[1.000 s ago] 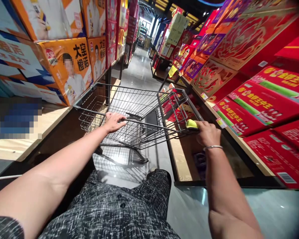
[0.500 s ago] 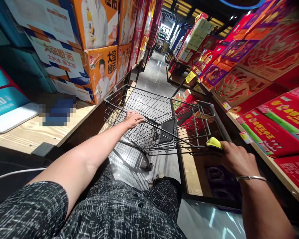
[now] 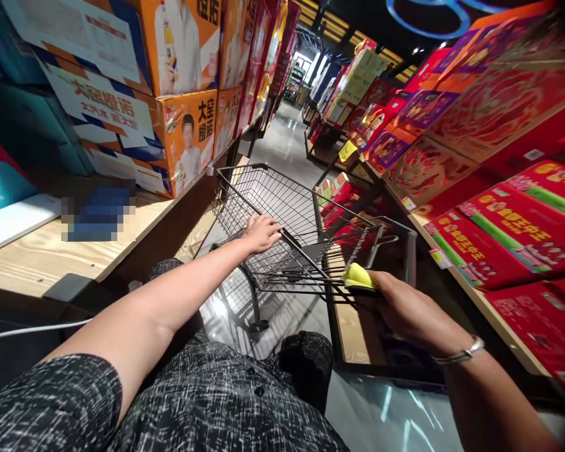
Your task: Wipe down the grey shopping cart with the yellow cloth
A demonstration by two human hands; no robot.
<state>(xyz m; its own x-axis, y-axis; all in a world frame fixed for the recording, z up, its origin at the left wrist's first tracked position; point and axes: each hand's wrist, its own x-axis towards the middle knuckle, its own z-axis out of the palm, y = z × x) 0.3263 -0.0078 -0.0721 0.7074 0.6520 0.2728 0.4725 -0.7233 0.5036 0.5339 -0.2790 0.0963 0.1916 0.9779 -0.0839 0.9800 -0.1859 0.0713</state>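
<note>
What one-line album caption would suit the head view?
Left hand on a shopping cart, right hand holding what looks like a yellow cloth, between stacked boxes.

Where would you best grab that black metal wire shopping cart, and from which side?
The cart stands with a long side toward us, so probably by its slim, straight, dark top rail, from that near side. The thick grey handle bar sits off at the right end.

"What is worn?"
"A black shirt (image 3: 193, 405) covered in fine white crosshatched flecks, with a short left sleeve (image 3: 56, 402) and small dark buttons (image 3: 258, 390), over dark trousers (image 3: 308, 361)."
"Any jewellery?"
"A shiny silver-coloured bracelet (image 3: 459, 356) circles the right wrist (image 3: 445, 336)."
</note>
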